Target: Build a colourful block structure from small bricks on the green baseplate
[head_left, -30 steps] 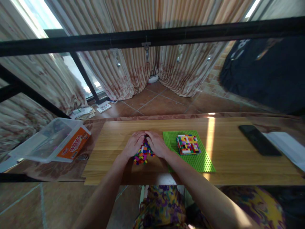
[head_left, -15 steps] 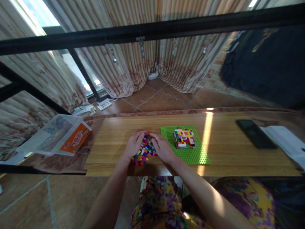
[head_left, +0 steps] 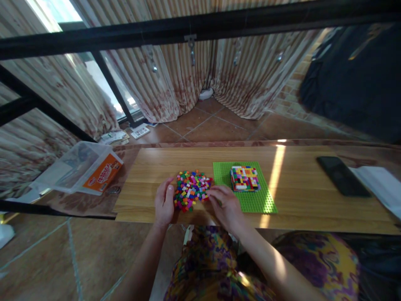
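Observation:
A heap of small multicoloured toy bricks (head_left: 191, 189) lies loose on the wooden table. My left hand (head_left: 165, 202) is at the heap's left edge, loosely curved, with its thumb apart and nothing seen in it. At the right edge, my right hand (head_left: 228, 207) has its thumb and fingertips drawn together against the bricks. Whatever is between those fingertips is too small to make out. Just beyond that hand lies a green baseplate (head_left: 223, 169), bearing a block built of mixed-colour bricks (head_left: 244, 179). My right hand partly covers the baseplate's near left corner.
A clear plastic bin (head_left: 84, 161) with an orange label stands left of the wooden table (head_left: 297, 184). Toward the table's right end are a dark phone or tablet (head_left: 343, 176) and white paper (head_left: 376, 184). A black metal bar (head_left: 163, 31) crosses beyond the table.
My hands have moved apart from their cupped position round the brick heap, uncovering it. My left hand has shifted to its left side, my right hand to its right edge. The view has shifted slightly.

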Action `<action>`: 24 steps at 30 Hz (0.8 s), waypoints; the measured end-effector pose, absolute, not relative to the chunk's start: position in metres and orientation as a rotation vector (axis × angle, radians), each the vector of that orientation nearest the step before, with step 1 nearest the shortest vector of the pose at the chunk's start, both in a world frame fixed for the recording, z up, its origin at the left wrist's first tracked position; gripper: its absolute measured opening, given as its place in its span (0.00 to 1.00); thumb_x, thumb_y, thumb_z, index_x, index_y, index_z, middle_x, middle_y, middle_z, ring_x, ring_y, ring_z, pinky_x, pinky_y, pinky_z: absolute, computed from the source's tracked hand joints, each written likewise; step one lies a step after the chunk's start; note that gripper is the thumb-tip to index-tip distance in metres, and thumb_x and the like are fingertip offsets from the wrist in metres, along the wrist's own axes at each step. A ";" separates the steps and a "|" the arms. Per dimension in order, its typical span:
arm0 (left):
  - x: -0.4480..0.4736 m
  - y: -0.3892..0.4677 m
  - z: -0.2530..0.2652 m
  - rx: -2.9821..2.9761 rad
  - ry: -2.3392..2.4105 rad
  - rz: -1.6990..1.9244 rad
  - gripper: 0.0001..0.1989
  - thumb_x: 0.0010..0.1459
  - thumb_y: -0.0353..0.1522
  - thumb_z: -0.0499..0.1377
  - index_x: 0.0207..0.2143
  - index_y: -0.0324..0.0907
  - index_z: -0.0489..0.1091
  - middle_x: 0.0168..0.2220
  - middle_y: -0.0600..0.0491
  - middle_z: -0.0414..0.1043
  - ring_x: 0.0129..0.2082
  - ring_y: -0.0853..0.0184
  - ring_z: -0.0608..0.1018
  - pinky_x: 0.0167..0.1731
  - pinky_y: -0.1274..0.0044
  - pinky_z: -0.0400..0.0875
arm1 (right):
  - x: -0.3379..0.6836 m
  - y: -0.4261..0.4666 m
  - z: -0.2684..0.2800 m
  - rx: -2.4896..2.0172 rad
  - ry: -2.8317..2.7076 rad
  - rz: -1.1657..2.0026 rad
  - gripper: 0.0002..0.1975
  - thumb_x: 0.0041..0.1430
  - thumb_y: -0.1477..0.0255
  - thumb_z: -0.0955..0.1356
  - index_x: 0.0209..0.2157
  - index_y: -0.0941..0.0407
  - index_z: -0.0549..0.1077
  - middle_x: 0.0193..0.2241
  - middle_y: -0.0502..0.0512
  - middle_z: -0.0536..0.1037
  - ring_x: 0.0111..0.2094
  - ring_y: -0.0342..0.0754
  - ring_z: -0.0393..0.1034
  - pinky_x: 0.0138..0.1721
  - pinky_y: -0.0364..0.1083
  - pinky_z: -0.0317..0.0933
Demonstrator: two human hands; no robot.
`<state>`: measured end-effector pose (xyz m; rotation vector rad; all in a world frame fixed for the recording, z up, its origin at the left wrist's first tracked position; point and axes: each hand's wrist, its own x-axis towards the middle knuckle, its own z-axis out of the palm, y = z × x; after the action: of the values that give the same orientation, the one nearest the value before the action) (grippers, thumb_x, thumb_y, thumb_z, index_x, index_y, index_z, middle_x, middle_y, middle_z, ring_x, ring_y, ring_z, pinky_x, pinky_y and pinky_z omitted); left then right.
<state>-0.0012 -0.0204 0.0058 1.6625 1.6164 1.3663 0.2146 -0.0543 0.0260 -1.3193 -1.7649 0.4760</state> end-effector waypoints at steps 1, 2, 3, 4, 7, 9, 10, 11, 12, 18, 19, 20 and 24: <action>0.001 -0.022 0.005 1.678 1.603 1.372 0.21 0.66 0.43 0.47 0.52 0.42 0.70 0.53 0.47 0.72 0.55 0.61 0.71 0.58 0.66 0.63 | 0.209 -0.057 0.027 -1.279 -1.834 0.467 0.11 0.63 0.75 0.64 0.41 0.51 0.78 0.41 0.56 0.77 0.43 0.49 0.69 0.46 0.49 0.66; 0.002 -0.023 0.005 1.704 1.585 1.367 0.21 0.67 0.43 0.47 0.52 0.42 0.70 0.52 0.46 0.72 0.55 0.62 0.71 0.58 0.66 0.63 | 0.203 -0.059 0.027 -1.240 -1.911 0.460 0.11 0.62 0.76 0.65 0.40 0.50 0.78 0.40 0.56 0.76 0.43 0.49 0.69 0.45 0.49 0.66; 0.003 -0.023 0.004 1.735 1.569 1.356 0.21 0.67 0.42 0.47 0.52 0.42 0.70 0.52 0.46 0.72 0.54 0.62 0.71 0.58 0.66 0.63 | 0.197 -0.060 0.028 -1.212 -1.990 0.452 0.11 0.61 0.76 0.65 0.39 0.50 0.78 0.40 0.55 0.76 0.42 0.49 0.68 0.45 0.49 0.66; 0.004 -0.022 0.004 1.764 1.558 1.344 0.21 0.67 0.42 0.47 0.53 0.42 0.69 0.52 0.46 0.72 0.54 0.62 0.72 0.58 0.66 0.63 | 0.191 -0.060 0.027 -1.202 -2.056 0.438 0.10 0.61 0.77 0.66 0.38 0.51 0.78 0.39 0.55 0.76 0.42 0.49 0.67 0.44 0.48 0.65; 0.006 -0.020 0.004 1.810 1.556 1.319 0.20 0.67 0.42 0.47 0.52 0.42 0.70 0.52 0.46 0.72 0.53 0.62 0.72 0.57 0.67 0.64 | 0.178 -0.055 0.023 -1.238 -2.171 0.365 0.10 0.60 0.78 0.67 0.36 0.52 0.79 0.38 0.56 0.75 0.42 0.50 0.65 0.44 0.49 0.64; 0.006 -0.019 0.005 1.822 1.561 1.318 0.20 0.66 0.42 0.48 0.52 0.42 0.70 0.52 0.46 0.72 0.53 0.62 0.72 0.56 0.67 0.65 | 0.177 -0.051 0.019 -1.235 -2.222 0.315 0.10 0.60 0.78 0.66 0.38 0.52 0.78 0.40 0.57 0.74 0.43 0.51 0.65 0.45 0.49 0.64; 0.006 -0.019 0.005 1.827 1.563 1.317 0.20 0.66 0.42 0.48 0.52 0.42 0.70 0.51 0.46 0.73 0.53 0.62 0.72 0.56 0.67 0.65 | 0.177 -0.049 0.018 -1.225 -2.246 0.294 0.10 0.60 0.78 0.66 0.38 0.52 0.78 0.40 0.57 0.74 0.44 0.52 0.64 0.46 0.49 0.63; 0.006 -0.019 0.005 1.830 1.566 1.315 0.20 0.66 0.42 0.48 0.52 0.42 0.70 0.51 0.46 0.73 0.53 0.62 0.72 0.56 0.67 0.65 | 0.178 -0.048 0.017 -1.216 -2.269 0.279 0.10 0.60 0.77 0.66 0.39 0.52 0.78 0.41 0.57 0.74 0.44 0.52 0.64 0.46 0.50 0.63; 0.006 -0.019 0.006 1.833 1.569 1.312 0.20 0.66 0.42 0.48 0.52 0.42 0.70 0.51 0.46 0.73 0.53 0.62 0.73 0.56 0.67 0.65 | 0.179 -0.047 0.016 -1.211 -2.288 0.268 0.10 0.60 0.77 0.66 0.39 0.52 0.78 0.42 0.57 0.74 0.45 0.52 0.64 0.46 0.50 0.62; 0.008 -0.019 0.008 1.839 1.604 1.262 0.20 0.66 0.42 0.48 0.51 0.42 0.71 0.50 0.46 0.74 0.52 0.62 0.73 0.55 0.67 0.66 | 0.178 -0.041 0.019 -1.192 -2.375 0.214 0.07 0.62 0.74 0.66 0.37 0.54 0.77 0.43 0.57 0.73 0.44 0.51 0.63 0.47 0.50 0.61; 0.008 -0.018 0.008 1.838 1.611 1.249 0.20 0.66 0.41 0.48 0.50 0.42 0.71 0.50 0.46 0.74 0.52 0.62 0.73 0.55 0.67 0.66 | 0.177 -0.039 0.019 -1.178 -2.386 0.209 0.06 0.62 0.74 0.66 0.37 0.54 0.76 0.43 0.56 0.73 0.44 0.51 0.63 0.47 0.50 0.60; 0.008 -0.018 0.008 1.838 1.617 1.240 0.20 0.66 0.41 0.48 0.50 0.42 0.71 0.50 0.46 0.74 0.52 0.62 0.73 0.55 0.66 0.66 | 0.176 -0.038 0.019 -1.163 -2.394 0.204 0.06 0.62 0.73 0.66 0.37 0.54 0.76 0.43 0.56 0.73 0.44 0.51 0.63 0.47 0.49 0.60; 0.007 -0.017 0.008 1.841 1.627 1.226 0.20 0.65 0.41 0.48 0.50 0.42 0.71 0.50 0.47 0.74 0.52 0.62 0.74 0.56 0.66 0.66 | 0.174 -0.034 0.018 -1.136 -2.412 0.183 0.05 0.62 0.73 0.67 0.37 0.55 0.76 0.43 0.55 0.73 0.44 0.51 0.62 0.46 0.49 0.60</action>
<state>0.0072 -0.0169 0.0081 1.8415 1.6269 1.2257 0.1739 -0.0343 0.0178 -1.1357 -2.4116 0.1832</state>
